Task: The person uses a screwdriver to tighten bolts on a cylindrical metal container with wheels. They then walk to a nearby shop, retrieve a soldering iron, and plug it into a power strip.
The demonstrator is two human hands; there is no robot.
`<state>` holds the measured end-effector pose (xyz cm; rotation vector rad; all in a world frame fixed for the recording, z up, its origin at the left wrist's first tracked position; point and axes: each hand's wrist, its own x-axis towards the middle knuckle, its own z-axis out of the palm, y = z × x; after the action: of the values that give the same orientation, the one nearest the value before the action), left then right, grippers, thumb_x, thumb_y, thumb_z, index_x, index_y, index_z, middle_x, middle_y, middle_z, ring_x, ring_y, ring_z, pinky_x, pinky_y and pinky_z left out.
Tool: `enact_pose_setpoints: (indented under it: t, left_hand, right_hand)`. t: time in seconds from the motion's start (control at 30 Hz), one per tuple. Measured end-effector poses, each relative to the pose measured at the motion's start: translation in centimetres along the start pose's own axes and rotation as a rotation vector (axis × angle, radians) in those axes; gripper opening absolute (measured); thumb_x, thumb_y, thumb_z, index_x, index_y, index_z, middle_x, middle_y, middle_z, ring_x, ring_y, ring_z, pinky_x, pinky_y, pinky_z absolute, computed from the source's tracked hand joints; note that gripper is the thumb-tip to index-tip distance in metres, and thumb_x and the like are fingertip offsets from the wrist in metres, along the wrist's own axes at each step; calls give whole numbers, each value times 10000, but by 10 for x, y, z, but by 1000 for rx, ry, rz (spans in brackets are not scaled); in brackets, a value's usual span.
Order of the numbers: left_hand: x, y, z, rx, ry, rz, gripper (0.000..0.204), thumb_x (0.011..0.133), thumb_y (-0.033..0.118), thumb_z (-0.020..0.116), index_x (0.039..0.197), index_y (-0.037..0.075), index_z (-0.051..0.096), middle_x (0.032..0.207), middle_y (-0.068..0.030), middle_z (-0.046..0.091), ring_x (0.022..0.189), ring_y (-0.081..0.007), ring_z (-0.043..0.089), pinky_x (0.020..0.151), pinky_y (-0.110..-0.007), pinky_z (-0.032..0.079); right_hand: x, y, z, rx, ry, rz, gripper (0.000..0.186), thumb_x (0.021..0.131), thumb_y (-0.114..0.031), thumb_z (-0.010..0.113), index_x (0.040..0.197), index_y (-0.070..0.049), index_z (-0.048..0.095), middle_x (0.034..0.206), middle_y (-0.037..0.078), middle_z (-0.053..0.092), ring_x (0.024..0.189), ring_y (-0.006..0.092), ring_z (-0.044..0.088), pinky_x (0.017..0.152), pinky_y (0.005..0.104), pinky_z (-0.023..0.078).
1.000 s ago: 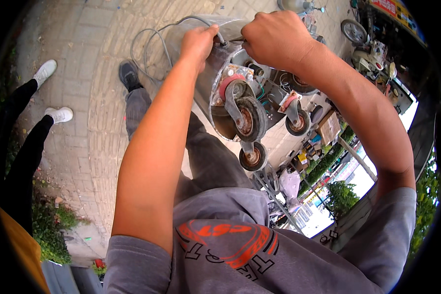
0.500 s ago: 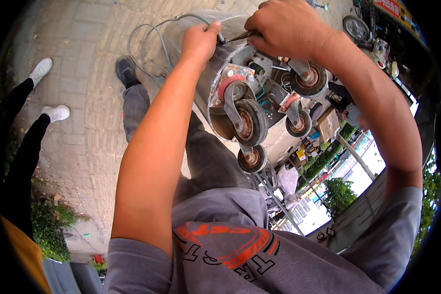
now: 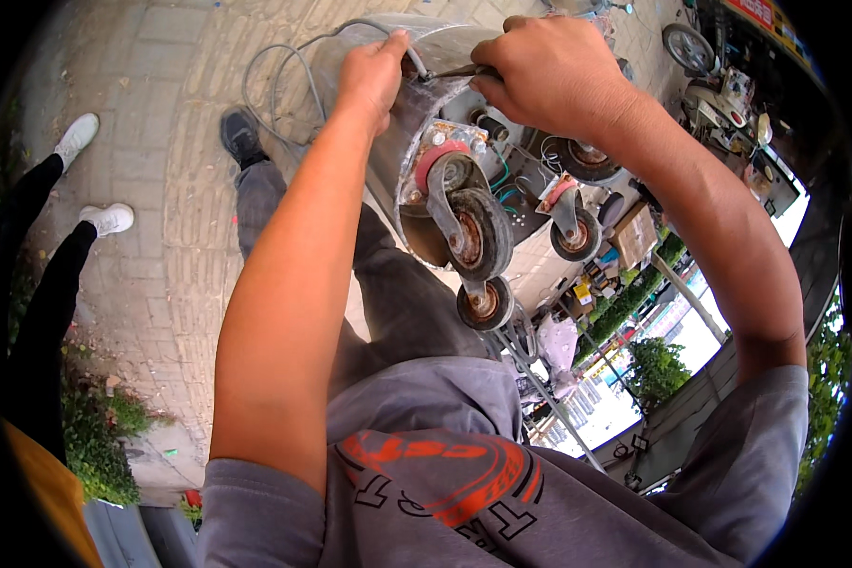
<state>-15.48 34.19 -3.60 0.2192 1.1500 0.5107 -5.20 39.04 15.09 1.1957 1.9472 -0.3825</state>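
1. The metal tub (image 3: 396, 147) is at 12 o'clock, close to the person's legs. It looks tipped over, maybe so its bottom is easy to reach. I cannot tell what it rests on.
2. The left hand (image 3: 371, 80), between 11 and 12 o'clock, is shut around the gray cord (image 3: 417, 61), right by the tub's rim. It likely pinches there to keep the cord's end from wiggling.
3. The right hand (image 3: 549, 80), at 1 o'clock, has its fingers bent tight on a thin dark tool (image 3: 458, 72). The tool points to 9 o'clock, at the cord's end. Its tip is too small to tell if it touches. Holding it sideways seems to keep the two hands out of each other's way.
4. The cord loops loose over the ground toward 11 o'clock, so it seems to have slack.
5. Inside the tub are a pink ring (image 3: 435, 163) and green wire (image 3: 502, 175). The big wheel (image 3: 481, 235) and the side wheel (image 3: 576, 235) face the person.
6. Another person's white shoes (image 3: 109, 219) are between 9 and 10 o'clock, well apart from the tub.
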Motion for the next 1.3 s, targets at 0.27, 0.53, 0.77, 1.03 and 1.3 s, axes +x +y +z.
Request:
enact_pose_setpoints:
  t: [0.27, 0.53, 0.77, 1.03, 1.3]
  left_hand:
    - [-22, -4, -10, -266, 135, 41, 315, 926, 281, 507, 1029, -1, 602, 960, -81, 622, 808, -146, 539, 808, -318, 407]
    - [-96, -41, -2, 619, 165, 673, 432, 903, 308, 555, 1125, -63, 546, 1147, -203, 550, 1101, -319, 515, 960, -357, 386]
    - [-92, -55, 1, 705, 193, 761, 460, 934, 348, 468, 1171, -46, 495, 1200, -230, 477, 1147, -387, 434, 999, -420, 324]
    - [-85, -57, -1, 651, 209, 809, 378, 909, 272, 504, 1134, -32, 510, 1158, -222, 494, 1088, -393, 451, 958, -438, 341]
    - [-84, -58, 1, 661, 181, 804, 380, 938, 291, 451, 1130, -30, 516, 1155, -220, 505, 1105, -387, 451, 964, -431, 342]
  right_hand:
    - [-19, -9, 23, 57, 223, 42, 218, 780, -271, 556, 751, -103, 691, 774, 148, 652, 732, 311, 664, 618, 394, 529]
    - [-17, -7, 13, 110, 100, 71, 220, 761, -261, 566, 770, -80, 692, 798, 160, 660, 747, 311, 665, 650, 401, 530]
    - [16, -3, -32, 29, -148, -57, 240, 747, -199, 541, 867, -50, 686, 885, 139, 682, 818, 314, 661, 684, 408, 526]
    - [-20, -15, 14, 160, 109, 145, 238, 771, -271, 570, 814, -73, 695, 798, 138, 672, 760, 298, 667, 661, 406, 529]
    - [-19, -8, 13, 165, 89, 63, 229, 783, -298, 592, 775, -91, 689, 763, 164, 652, 715, 316, 659, 612, 400, 528]
